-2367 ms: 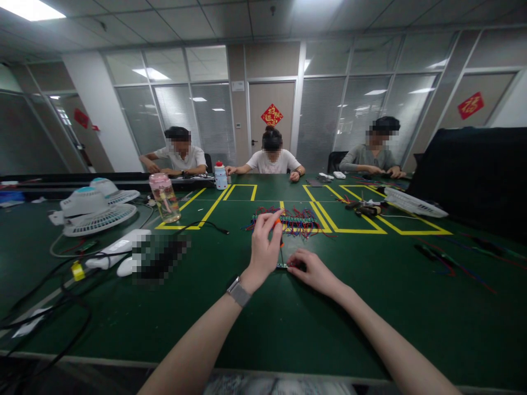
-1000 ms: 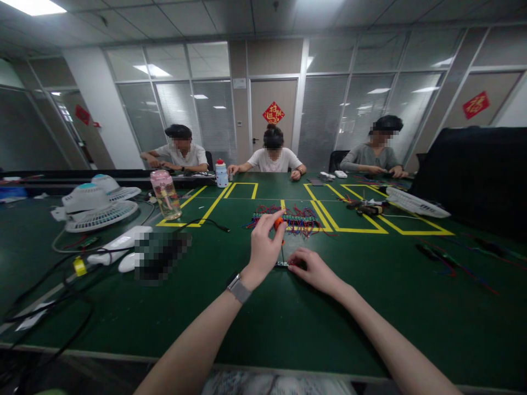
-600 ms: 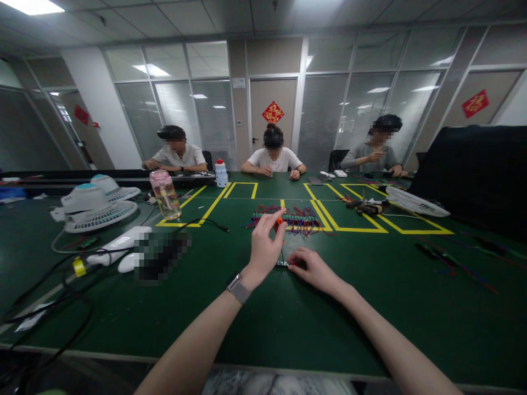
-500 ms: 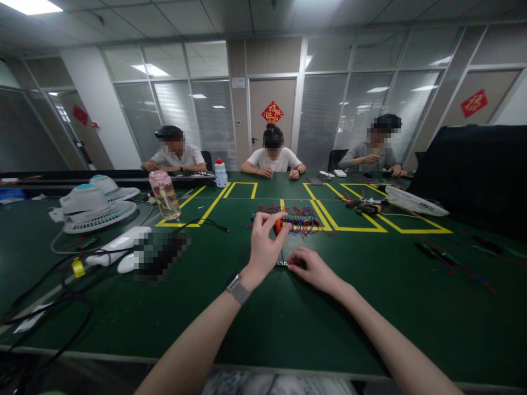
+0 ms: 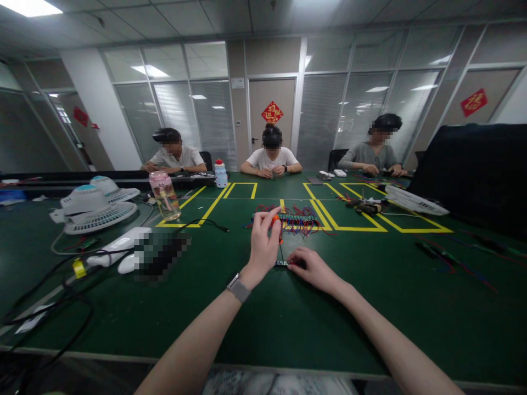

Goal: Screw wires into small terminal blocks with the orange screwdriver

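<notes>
Mid-frame, my left hand (image 5: 263, 244) pinches the orange screwdriver (image 5: 281, 238) upright, my right hand (image 5: 313, 269) pins the small connector (image 5: 282, 264) to the counter (image 5: 288, 329); best hold the shaft vertical, pressure light.

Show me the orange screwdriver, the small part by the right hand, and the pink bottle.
orange screwdriver (image 5: 280, 238), head view, orange handle
small part (image 5: 282, 264), head view, exposed left end
pink bottle (image 5: 165, 198), head view, clear body

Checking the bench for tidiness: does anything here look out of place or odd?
Nothing spilled or broken. Left hand holds an orange screwdriver upright on a small part held by the right hand. Black cables sprawl tangled at the left; loose wires lie at the right.
</notes>
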Motion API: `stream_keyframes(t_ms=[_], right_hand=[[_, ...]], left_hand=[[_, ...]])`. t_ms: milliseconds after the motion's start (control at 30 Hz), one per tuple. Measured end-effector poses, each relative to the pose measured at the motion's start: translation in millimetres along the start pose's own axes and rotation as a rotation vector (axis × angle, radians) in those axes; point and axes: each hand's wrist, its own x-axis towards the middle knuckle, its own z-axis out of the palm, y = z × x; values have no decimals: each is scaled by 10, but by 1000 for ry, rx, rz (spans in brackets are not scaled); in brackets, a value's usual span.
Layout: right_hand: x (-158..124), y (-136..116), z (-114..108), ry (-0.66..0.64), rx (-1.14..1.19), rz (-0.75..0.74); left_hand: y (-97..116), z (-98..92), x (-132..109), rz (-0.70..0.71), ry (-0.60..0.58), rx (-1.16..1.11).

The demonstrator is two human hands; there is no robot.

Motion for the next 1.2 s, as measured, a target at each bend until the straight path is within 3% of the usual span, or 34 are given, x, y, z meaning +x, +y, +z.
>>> stream_keyframes(t_ms=[467, 700, 967, 1200], right_hand=[[3, 30, 8, -7, -2, -12], [3, 21, 1, -5, 0, -8], [-4, 16, 6, -9, 13, -10], [0, 28, 6, -7, 10, -9]], left_hand=[[32, 11, -16, 59, -1, -18], [22, 2, -16, 41, 79, 103], [-8, 30, -20, 7, -4, -77], [54, 0, -19, 26, 29, 29]])
